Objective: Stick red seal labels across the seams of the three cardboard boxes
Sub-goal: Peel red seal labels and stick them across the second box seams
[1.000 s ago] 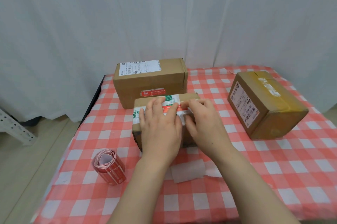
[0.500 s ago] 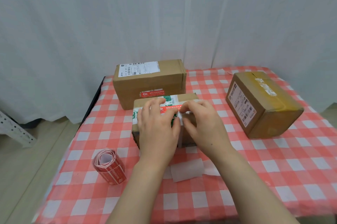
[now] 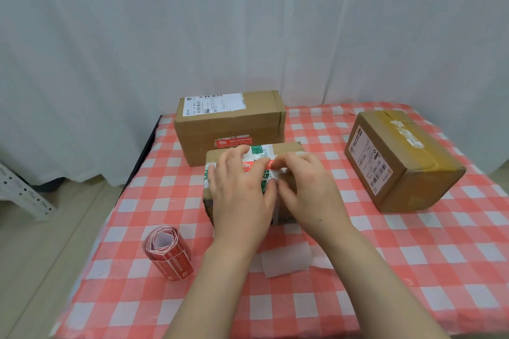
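The small box [image 3: 287, 150] sits shut in the middle. A red label [image 3: 249, 166] lies on its top. The left hand [image 3: 239, 192] lies flat there, fingers apart. The right hand [image 3: 308, 189] bends its fingertips onto the label's end, and I cannot tell if it pinches. A bigger box [image 3: 228, 123] stands just behind, another box [image 3: 407, 167] is off to the right, and the label roll [image 3: 168, 253] lies in front.

Left hand [image 3: 240, 195] flat, right hand [image 3: 306, 190] fingers bent

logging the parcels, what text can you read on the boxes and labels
"507-P802", seemingly: white label on the right box.
Too small to read: shipping label on the back box.
Blurred: red seal on the back box, label roll, green print on the middle box.
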